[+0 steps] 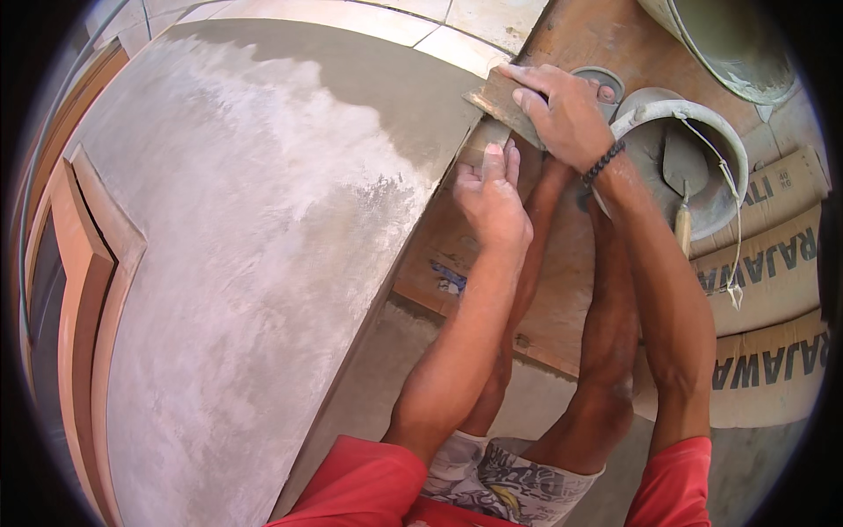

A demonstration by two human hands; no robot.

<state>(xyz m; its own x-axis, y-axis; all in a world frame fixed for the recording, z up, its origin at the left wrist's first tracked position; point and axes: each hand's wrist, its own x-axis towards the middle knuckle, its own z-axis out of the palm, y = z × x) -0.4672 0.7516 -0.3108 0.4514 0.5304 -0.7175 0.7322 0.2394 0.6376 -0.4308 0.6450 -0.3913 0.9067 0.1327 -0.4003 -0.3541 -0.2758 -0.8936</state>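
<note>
My right hand grips a flat, worn rectangular scraper beside the top corner of the plastered wall. Just below it, my left hand is closed, its thumb on a flat grey piece at the wall's edge; what kind of piece it is I cannot make out. A darker, wet-looking grey coat covers the wall's upper part, while the rest is pale and blotchy. Right of my right wrist is a bucket of grey mix, with a trowel resting inside.
A brown wooden board lies under my legs. Another bucket stands at the top right. Several paper sacks are stacked at the right. On the far left is a wooden frame; pale tiles line the top.
</note>
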